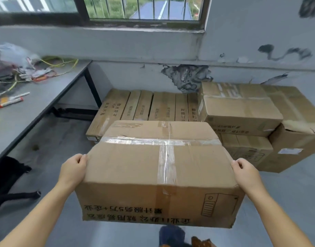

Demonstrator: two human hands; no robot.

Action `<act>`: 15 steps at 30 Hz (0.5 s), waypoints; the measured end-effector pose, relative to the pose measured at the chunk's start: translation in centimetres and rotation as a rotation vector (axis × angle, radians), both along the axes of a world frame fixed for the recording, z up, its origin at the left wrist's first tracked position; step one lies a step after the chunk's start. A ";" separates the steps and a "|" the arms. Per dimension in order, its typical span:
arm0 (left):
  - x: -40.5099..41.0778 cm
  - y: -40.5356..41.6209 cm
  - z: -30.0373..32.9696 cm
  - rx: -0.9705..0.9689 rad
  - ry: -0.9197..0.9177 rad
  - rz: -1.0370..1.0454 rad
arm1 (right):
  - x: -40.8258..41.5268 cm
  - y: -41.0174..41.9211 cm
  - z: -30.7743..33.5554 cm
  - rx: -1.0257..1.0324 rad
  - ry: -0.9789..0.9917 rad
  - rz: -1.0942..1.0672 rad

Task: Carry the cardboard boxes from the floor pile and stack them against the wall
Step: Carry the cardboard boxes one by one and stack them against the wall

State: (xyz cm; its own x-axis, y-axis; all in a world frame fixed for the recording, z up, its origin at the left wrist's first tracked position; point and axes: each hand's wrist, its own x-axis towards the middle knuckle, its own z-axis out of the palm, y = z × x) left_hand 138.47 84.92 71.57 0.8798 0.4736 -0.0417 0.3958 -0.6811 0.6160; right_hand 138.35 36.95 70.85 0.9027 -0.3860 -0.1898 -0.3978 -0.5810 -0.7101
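At the lower centre of the frame, you hold a taped cardboard box (158, 173) clear of the floor, its printed side facing you upside down. Your left hand (73, 169) grips the box's left top edge, thumb curled over the top; your right hand (245, 171) grips the right top edge likewise. The box is in transit, not yet placed.

Beyond it, at centre frame, a row of flat cartons (142, 106) already lies on the floor against the wall (135, 75). To the right of centre, a stack of larger boxes (242, 111) stands against the same wall, several high, the rightmost one creased and torn at its top. Judgement: stacking is well underway, with this box at least left to set down. The floor pile is out of view, so what remains cannot be told.

At upper left, a desk (46, 107) carries cables, markers and a bag.
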 end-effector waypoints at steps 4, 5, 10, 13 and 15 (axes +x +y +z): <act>8.6 -0.2 0.1 0.009 0.002 0.057 | 9.9 -0.5 -0.1 -0.025 0.022 0.026; 10.6 -0.4 0.2 0.010 -0.007 0.066 | 12.3 -0.6 0.1 -0.027 0.022 0.044; 17.9 -0.9 -0.6 -0.010 -0.025 0.123 | 21.5 -0.7 0.0 -0.032 0.012 0.048; 23.7 -0.7 -1.6 -0.028 -0.005 0.117 | 27.2 -0.6 -0.6 -0.049 0.015 0.036; 27.9 -0.6 -2.3 -0.041 0.002 0.102 | 30.9 -0.3 -1.0 -0.062 0.011 0.025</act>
